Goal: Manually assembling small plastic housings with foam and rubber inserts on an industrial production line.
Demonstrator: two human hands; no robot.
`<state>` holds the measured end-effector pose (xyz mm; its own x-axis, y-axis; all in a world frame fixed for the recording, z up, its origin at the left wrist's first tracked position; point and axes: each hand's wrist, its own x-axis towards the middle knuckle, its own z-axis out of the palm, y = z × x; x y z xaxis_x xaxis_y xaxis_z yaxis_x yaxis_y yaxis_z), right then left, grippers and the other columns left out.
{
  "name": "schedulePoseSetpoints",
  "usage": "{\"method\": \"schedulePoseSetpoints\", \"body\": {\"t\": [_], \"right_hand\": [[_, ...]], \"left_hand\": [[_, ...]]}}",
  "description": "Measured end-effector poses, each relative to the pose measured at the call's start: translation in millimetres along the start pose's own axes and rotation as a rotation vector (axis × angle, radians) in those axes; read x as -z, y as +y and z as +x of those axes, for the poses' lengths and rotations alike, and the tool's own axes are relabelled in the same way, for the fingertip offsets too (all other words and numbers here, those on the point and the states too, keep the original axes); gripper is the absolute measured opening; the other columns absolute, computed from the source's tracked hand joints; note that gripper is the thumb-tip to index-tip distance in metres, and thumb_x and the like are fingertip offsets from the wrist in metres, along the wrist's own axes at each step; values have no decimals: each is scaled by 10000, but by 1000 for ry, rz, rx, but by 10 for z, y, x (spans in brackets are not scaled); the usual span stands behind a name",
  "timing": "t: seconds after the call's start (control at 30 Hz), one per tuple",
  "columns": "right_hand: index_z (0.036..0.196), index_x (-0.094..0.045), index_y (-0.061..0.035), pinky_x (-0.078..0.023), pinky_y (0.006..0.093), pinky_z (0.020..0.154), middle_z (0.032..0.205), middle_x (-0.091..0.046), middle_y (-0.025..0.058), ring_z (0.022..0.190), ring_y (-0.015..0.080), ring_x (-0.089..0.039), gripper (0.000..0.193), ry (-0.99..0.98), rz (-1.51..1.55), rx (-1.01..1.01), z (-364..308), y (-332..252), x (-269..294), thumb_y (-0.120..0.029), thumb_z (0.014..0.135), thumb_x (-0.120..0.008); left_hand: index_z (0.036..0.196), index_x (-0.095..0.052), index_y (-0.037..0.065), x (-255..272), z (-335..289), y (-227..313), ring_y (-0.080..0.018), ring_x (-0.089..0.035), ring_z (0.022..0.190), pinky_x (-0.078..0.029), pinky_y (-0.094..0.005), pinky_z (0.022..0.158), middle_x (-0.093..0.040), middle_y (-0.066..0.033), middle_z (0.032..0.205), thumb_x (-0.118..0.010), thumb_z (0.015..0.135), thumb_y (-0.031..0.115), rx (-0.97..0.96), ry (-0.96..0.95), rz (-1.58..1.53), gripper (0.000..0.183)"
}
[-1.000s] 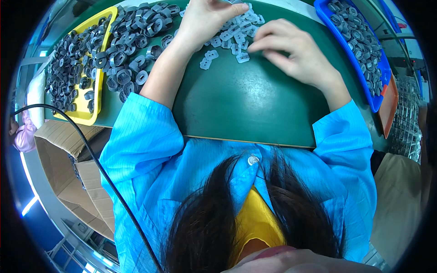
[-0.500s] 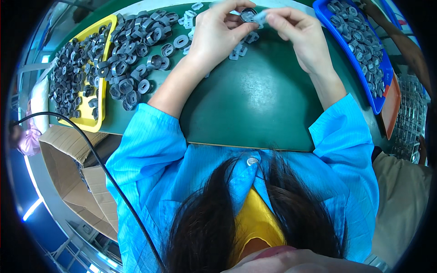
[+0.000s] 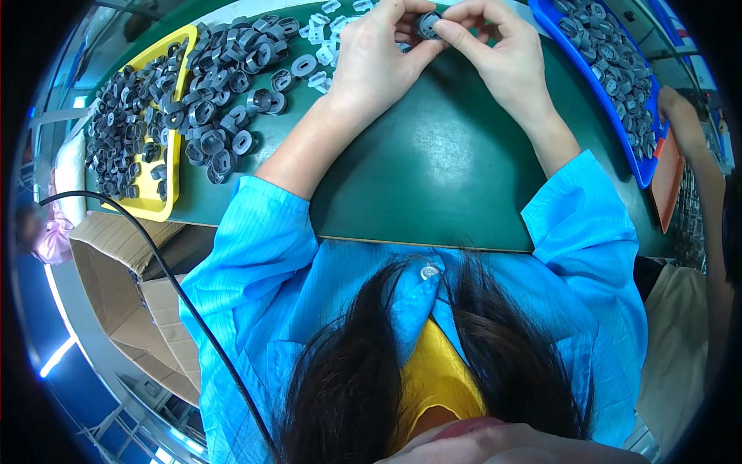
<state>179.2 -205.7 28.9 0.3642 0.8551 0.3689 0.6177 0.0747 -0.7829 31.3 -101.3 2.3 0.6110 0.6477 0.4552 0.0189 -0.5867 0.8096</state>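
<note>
At top centre, the left hand and right hand are partly hiding a small dark part. The upper edge is cutting off the blue tray. Far left, a shape is blurring; at right, a co-worker's forearm is fading into darkness.

At the top centre of the frame, the left hand and right hand meet, fingertips around a small dark grey part. Pale translucent pieces lie beside the left hand on the green bench. At upper left, a heap of grey parts adjoins a yellow tray of similar parts. At upper right stands a filled blue tray, an orange tray just beside it, near another person's hand. An open cardboard box sits at lower left, behind a black cable.
</note>
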Motion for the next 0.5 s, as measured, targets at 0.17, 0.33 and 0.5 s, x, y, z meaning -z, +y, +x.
{"method": "schedulePoseSetpoints", "body": {"t": [0.17,0.33,0.5], "right_hand": [[1026,-714,-10,-519,248,685,915,-682,43,753,90,-621,152,-66,250,-138,-44,119,0,-103,917,-763],[1019,-710,-12,-532,246,703,927,-699,49,751,104,-639,107,-149,577,-306,-28,320,-59,-83,940,-725],[1012,-707,-14,-545,244,720,939,-715,54,748,118,-658,73,-219,894,-443,27,385,-49,-64,963,-686]], "left_hand": [[1109,-665,13,21,30,75,-256,-708,876,-567,-347,780,-690,-136,961,-820,772,10,-160,15,73,371],[1078,-673,30,-17,61,18,-306,-612,976,-510,-394,832,-591,-125,1009,-820,706,-11,-413,73,154,402],[1103,-663,44,-22,66,17,-305,-612,1006,-492,-408,868,-613,-117,1028,-823,699,5,-473,61,240,437]]}}
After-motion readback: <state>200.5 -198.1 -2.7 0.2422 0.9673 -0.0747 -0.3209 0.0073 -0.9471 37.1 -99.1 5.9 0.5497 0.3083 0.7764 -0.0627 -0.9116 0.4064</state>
